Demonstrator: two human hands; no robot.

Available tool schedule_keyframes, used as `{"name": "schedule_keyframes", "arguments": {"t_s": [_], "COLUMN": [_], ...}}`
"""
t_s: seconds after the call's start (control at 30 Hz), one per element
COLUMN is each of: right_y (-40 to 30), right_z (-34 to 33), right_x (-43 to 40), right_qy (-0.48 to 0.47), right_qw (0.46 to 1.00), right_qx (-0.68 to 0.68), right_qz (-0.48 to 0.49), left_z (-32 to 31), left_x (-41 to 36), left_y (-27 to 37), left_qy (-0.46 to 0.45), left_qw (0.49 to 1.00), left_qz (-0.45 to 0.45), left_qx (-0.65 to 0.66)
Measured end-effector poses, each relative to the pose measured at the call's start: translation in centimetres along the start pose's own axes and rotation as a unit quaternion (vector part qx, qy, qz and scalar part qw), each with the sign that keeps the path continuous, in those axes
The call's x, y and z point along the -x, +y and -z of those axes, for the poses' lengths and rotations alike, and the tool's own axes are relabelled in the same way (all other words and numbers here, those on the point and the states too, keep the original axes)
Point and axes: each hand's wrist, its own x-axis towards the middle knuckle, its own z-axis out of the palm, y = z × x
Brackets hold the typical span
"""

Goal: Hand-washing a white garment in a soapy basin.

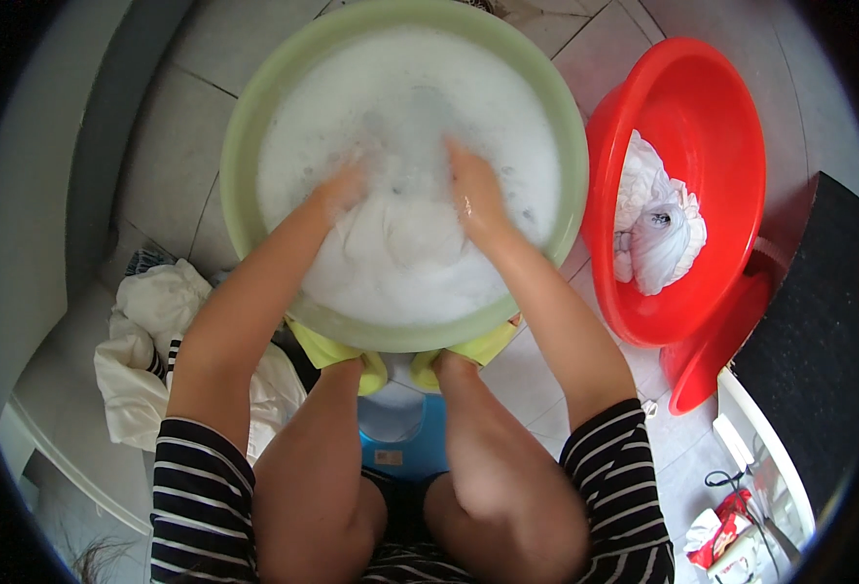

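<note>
A pale green plastic basin (236,175) full of white suds (415,58) stands on the floor before me. White fabric (407,230) bulges out of the foam between my wrists. My left hand (345,182) is blurred and partly sunk in the suds at the fabric's left edge. On the other side, my right hand (473,182) dips its fingertips into the foam, its wrist wet. Greyish water (422,139) shows through the suds between the hands. Foam and blur hide the fingers, so a grip on the fabric cannot be made out.
A red plastic tub (721,131) holding wet white garments (656,219) stands right of the basin. White clothes with black stripes (138,350) lie at the left. Beneath me is a blue stool (400,445); my yellow slippers (327,347) flank the basin's near edge. A dark-topped surface (801,328) borders the right.
</note>
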Motion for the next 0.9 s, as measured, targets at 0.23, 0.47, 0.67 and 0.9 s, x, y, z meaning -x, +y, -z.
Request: {"name": "schedule_keyframes", "arguments": {"t_s": [0.23,0.47,0.67,0.9], "right_y": [-4.3,-9.1,-4.1,-6.9], "right_z": [0.0,1.5,-0.6,3.2], "right_x": [0.4,5.1,4.8,5.7], "right_qy": [0.042,0.021,0.094,0.016], "right_qw": [0.577,0.702,0.65,0.716], "right_qx": [-0.781,-0.669,-0.717,-0.651], "right_qz": [-0.236,-0.245,-0.232,-0.251], "left_z": [4.6,8.0,4.7,7.3], "left_x": [2.9,0.7,2.5,-1.2], "left_y": [14.5,13.8,16.4,12.8], "left_qy": [0.1,0.114,0.216,0.05], "left_qw": [0.944,0.971,0.928,0.95], "left_qz": [-0.035,-0.183,-0.294,0.06], "left_qx": [0.311,0.099,0.074,0.301]}}
